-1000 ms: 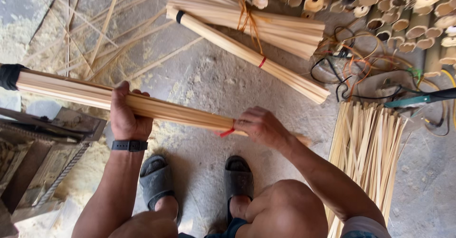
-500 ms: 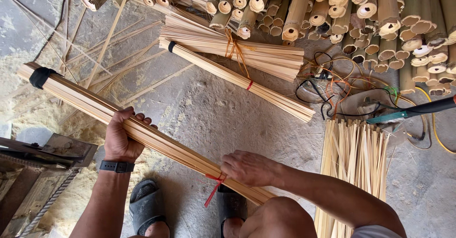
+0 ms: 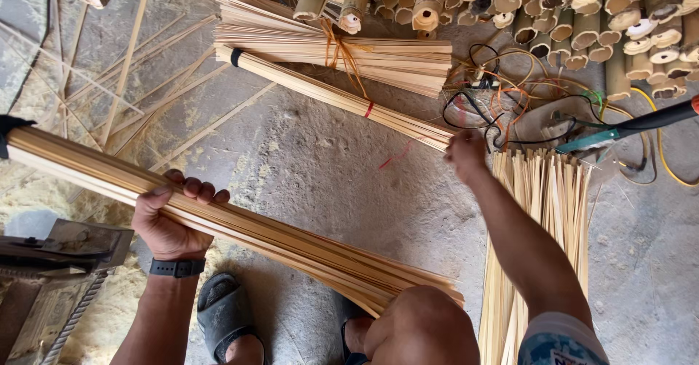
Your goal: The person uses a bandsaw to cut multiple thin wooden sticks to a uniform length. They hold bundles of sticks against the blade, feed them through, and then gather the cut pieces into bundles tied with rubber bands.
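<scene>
The left hand (image 3: 169, 223) is clamped around a long bundle of bamboo strips (image 3: 240, 223), fingers curled over its top, holding it slanted from the far left, where a black band caps its end, down toward the knee (image 3: 422, 325) at the near middle. Half a second ago the right hand (image 3: 466, 154) lay on this same bundle near a red tie; now it has let go and stretched far to the right, its fingers closed at the near end of a second, thinner bundle (image 3: 342, 99) lying on the concrete floor (image 3: 306, 168), though whether it truly grips those strips or only touches them cannot be told. So the long bundle is now carried by one hand alone, with its near end fanning loose beside the knee, and a loose red string (image 3: 395, 155) lies on the floor just left of the right hand. Beyond the thin bundle sits a wider sheaf tied with orange cord (image 3: 342, 48), and behind that a stack of cut bamboo poles (image 3: 510, 5). To the right lie a fan of loose strips (image 3: 542, 212), tangled wires (image 3: 502, 99) and a dark-handled tool (image 3: 633, 126). Sandalled feet (image 3: 226, 314) rest near, and scattered splints (image 3: 124, 81) litter the far left.
</scene>
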